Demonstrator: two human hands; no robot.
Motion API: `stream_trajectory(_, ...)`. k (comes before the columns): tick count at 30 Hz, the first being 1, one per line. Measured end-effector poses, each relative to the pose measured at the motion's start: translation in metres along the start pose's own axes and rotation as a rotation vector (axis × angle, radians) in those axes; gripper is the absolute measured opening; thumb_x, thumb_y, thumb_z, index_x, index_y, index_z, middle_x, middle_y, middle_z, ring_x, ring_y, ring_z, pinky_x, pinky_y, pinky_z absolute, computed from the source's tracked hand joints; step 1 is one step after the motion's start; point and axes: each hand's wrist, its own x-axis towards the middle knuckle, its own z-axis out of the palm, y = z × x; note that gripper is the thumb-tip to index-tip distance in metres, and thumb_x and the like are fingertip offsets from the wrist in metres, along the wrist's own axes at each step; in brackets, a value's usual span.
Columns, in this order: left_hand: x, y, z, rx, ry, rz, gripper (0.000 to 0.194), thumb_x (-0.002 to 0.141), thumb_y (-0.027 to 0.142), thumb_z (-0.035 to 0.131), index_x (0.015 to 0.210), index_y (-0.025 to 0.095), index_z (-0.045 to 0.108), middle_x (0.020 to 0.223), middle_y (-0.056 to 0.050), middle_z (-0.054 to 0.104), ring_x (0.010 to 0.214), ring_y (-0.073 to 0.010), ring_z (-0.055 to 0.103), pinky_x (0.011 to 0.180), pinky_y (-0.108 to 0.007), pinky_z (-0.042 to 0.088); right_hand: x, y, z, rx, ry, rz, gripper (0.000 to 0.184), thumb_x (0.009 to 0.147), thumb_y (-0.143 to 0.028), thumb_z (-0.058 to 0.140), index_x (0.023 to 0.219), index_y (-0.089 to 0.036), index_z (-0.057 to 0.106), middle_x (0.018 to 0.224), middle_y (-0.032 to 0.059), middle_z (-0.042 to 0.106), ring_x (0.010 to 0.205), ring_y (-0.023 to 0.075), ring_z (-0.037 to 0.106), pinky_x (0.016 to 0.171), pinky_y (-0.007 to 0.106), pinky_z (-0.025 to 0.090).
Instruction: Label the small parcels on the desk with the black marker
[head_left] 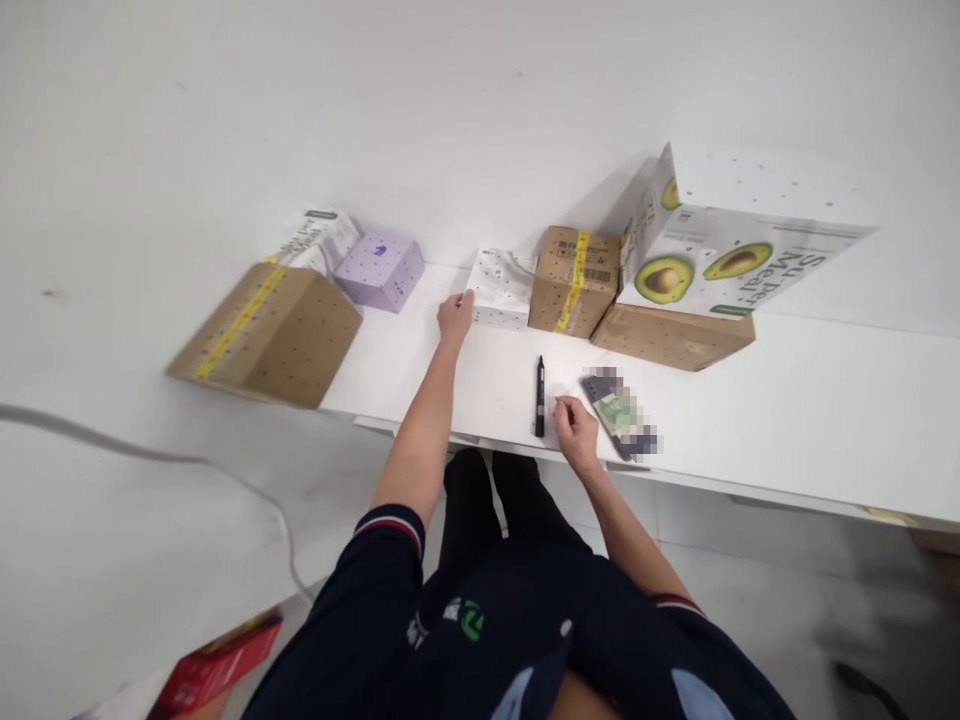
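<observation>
My left hand (455, 316) is at the left side of a small white dotted box (501, 282), its fingers closed against that edge. Between the hand and the wall stands part of that box, with a brown dotted carton (574, 280) beside it. Loosely curled, my right hand (577, 432) rests near the table's front edge, with nothing visible in it. A black marker (540, 398) lies just left of this hand. To its right is a phone (619, 412) with a green picture or note on its back, partly blurred out.
On the left of the white table (832, 400) are a purple box (381, 272), a large brown carton (274, 335) and a white printed box (322, 240). A tall avocado-printed box (720, 250) stands on the right, above a brown box (671, 336). A cable (187, 458) hangs at left.
</observation>
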Motion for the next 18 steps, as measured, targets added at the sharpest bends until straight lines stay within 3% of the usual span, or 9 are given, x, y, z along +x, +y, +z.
stream_trajectory(2, 0.004, 0.003, -0.007, 0.017, 0.008, 0.004, 0.039, 0.095, 0.043, 0.049, 0.117, 0.016, 0.067, 0.106, -0.012, 0.07, 0.108, -0.0256, 0.063, 0.103, -0.037, 0.045, 0.0, 0.0, -0.001, 0.009, -0.006, -0.003, 0.031, 0.09, -0.044, 0.05, 0.095, -0.02, 0.069, 0.077, 0.0044, 0.069, 0.068, 0.0187, 0.06, 0.073, 0.032, 0.049)
stream_trajectory(6, -0.01, 0.013, -0.022, 0.114, 0.085, 0.084, 0.052, 0.089, 0.043, 0.061, 0.136, 0.022, 0.057, 0.137, -0.018, 0.052, 0.133, -0.0344, 0.047, 0.113, -0.048, 0.036, 0.0, 0.0, -0.001, 0.009, -0.023, -0.004, 0.032, 0.091, -0.044, 0.049, 0.097, -0.02, 0.068, 0.078, 0.005, 0.069, 0.07, 0.0194, 0.062, 0.075, 0.032, 0.05)
stream_trajectory(9, -0.036, 0.024, -0.014, 0.198, 0.014, 0.225, 0.075, 0.074, 0.057, 0.074, 0.142, 0.032, 0.052, 0.158, -0.015, 0.028, 0.147, -0.044, 0.024, 0.118, -0.06, 0.024, 0.0, 0.0, -0.001, 0.002, -0.032, -0.001, 0.033, 0.091, -0.045, 0.048, 0.096, -0.02, 0.068, 0.079, 0.0054, 0.069, 0.071, 0.0196, 0.063, 0.075, 0.033, 0.05)
stream_trajectory(12, -0.054, 0.032, 0.007, 0.228, -0.095, 0.205, 0.094, 0.061, 0.066, 0.079, 0.145, 0.037, 0.048, 0.165, -0.01, 0.011, 0.149, -0.0548, 0.004, 0.116, -0.073, 0.011, 0.001, 0.0, -0.001, -0.008, -0.04, -0.007, 0.035, 0.091, -0.045, 0.046, 0.097, -0.019, 0.068, 0.078, 0.0053, 0.069, 0.07, 0.0192, 0.062, 0.074, 0.032, 0.05)
stream_trajectory(15, -0.06, 0.034, 0.021, 0.242, -0.072, 0.176, 0.093, 0.061, 0.063, 0.081, 0.144, 0.036, 0.05, 0.166, -0.011, 0.009, 0.147, -0.0571, 0.008, 0.114, -0.074, 0.014, 0.001, 0.001, -0.001, -0.011, -0.036, -0.022, 0.036, 0.092, -0.046, 0.046, 0.098, -0.018, 0.068, 0.076, 0.0054, 0.068, 0.069, 0.0189, 0.062, 0.073, 0.032, 0.05)
stream_trajectory(18, -0.066, 0.034, 0.022, 0.25, -0.004, 0.21, 0.083, 0.065, 0.058, 0.08, 0.14, 0.035, 0.054, 0.163, -0.012, 0.017, 0.143, -0.0521, 0.023, 0.111, -0.07, 0.027, 0.001, 0.004, -0.001, -0.004, -0.027, -0.042, 0.035, 0.092, -0.045, 0.046, 0.097, -0.017, 0.068, 0.075, 0.0054, 0.068, 0.068, 0.0183, 0.063, 0.072, 0.031, 0.049)
